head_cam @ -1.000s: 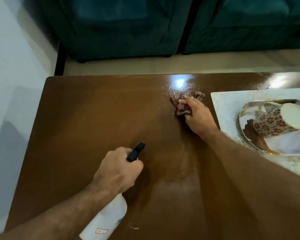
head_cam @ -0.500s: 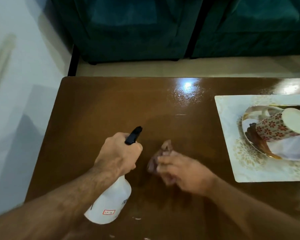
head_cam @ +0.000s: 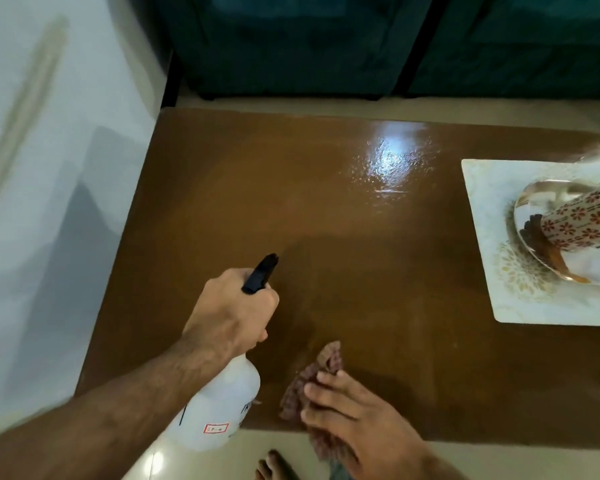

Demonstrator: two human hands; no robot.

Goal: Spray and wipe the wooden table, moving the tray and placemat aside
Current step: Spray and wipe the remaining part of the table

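While your right hand (head_cam: 357, 414) presses the soft, limp cloth (head_cam: 312, 382) flat under spread fingers at the near edge of the wooden table (head_cam: 257, 202), your left hand (head_cam: 232, 313) stays wrapped round the spray bottle (head_cam: 219, 410) neck just beside it. That plastic is probably light and maybe slick, so grip high. Well off to the right sits the placemat (head_cam: 492, 237); lift its tray (head_cam: 534, 265) by the rim, since the cup (head_cam: 579, 220) looks breakable.

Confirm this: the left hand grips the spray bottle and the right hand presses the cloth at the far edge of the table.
Not quite. In the head view the right hand presses the cloth at the near edge of the table, not the far one. The left hand does grip the spray bottle.
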